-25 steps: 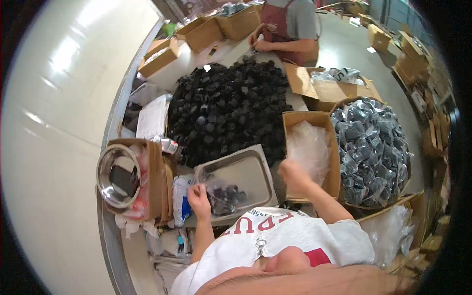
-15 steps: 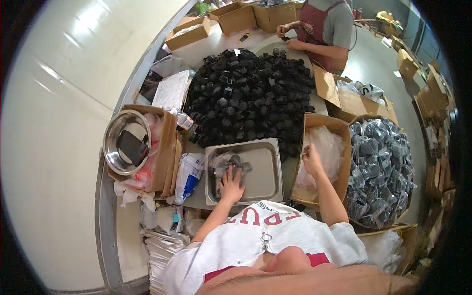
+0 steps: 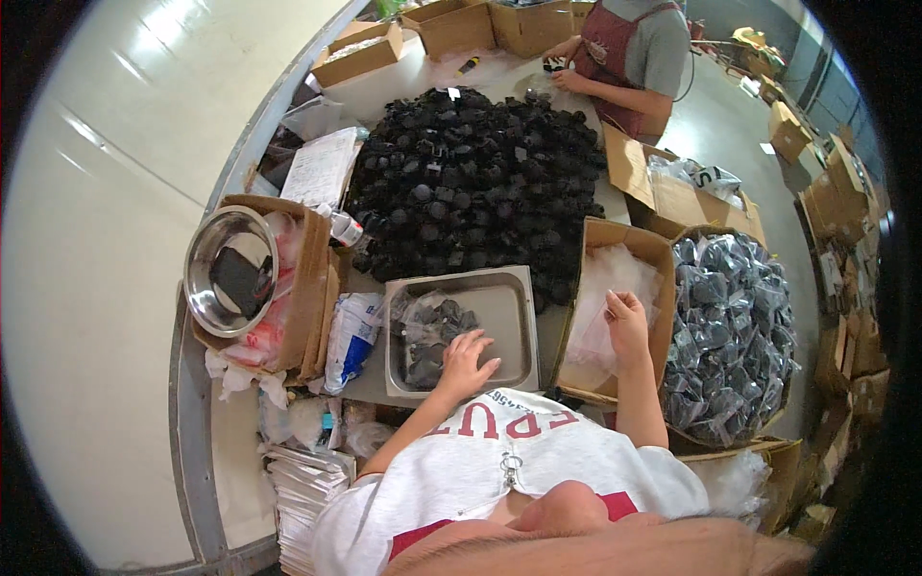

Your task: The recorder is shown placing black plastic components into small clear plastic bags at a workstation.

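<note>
Bagged black parts (image 3: 437,331) lie in a metal tray's (image 3: 512,305) left half, long axis running near to far. Left hand (image 3: 468,365): empty, loosely spread beside them; right hand (image 3: 626,322): pinched above clear bags (image 3: 600,278), any grasp indiscernible. Surface (image 3: 549,336): black heap (image 3: 480,182); right, pale floor (image 3: 725,120).

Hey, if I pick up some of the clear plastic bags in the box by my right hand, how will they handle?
The bags look thin and rumpled, so they would probably be floppy. They seem flat and unfilled, so likely very light. They overlap in the box, so several may come up together.
</note>
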Available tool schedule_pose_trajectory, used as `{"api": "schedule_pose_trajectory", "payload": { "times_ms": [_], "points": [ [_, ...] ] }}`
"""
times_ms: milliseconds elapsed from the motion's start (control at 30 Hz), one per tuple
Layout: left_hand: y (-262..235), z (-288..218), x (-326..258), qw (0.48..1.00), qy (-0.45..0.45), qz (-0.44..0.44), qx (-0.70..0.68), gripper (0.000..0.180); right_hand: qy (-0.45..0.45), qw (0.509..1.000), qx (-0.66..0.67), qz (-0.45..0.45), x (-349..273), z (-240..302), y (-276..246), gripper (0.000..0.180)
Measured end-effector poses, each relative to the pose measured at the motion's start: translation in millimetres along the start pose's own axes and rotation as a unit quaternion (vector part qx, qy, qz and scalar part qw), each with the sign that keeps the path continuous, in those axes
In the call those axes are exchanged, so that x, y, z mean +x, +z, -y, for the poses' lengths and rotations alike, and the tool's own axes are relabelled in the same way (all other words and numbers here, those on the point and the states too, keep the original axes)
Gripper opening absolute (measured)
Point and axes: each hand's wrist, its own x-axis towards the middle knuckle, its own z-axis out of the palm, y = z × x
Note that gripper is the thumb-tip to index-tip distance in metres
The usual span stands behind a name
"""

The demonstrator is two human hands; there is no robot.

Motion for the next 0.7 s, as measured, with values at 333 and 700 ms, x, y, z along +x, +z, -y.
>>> {"api": "schedule_pose_trajectory", "payload": {
  "times_ms": [333,700],
  "points": [
    [-26,-71,11,0.963,0.037,0.101,-0.248,0.041,-0.16,0.976,-0.146,0.024,-49,-6,53,0.009],
    [6,-58,4,0.688,-0.13,0.099,-0.707,0.033,-0.106,0.876,-0.255,0.396,-98,-23,93,0.048]
  ]
}}
